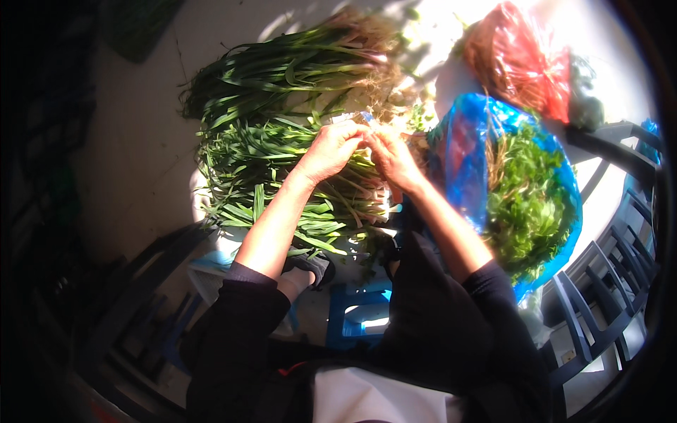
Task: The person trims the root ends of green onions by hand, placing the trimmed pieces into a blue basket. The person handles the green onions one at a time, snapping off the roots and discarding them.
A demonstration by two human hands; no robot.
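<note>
My left hand and my right hand meet above a heap of green garlic or similar long-leaved greens. The fingers of both are pinched together at the tips. Whatever lies between them is too small and glare-washed to name. Just beyond the fingertips shows a small bluish-white bit; I cannot tell whether they touch it. A second, larger bundle of long-leaved greens rests farther off, leaves to the left, pale stems and stringy roots to the right.
To the right stands a blue plastic bag opened around leafy green herbs. Behind it sits a tied red plastic bag. Dark slatted chairs flank me on both sides. Below my arms is a blue stool. Loose trimmings litter the far floor.
</note>
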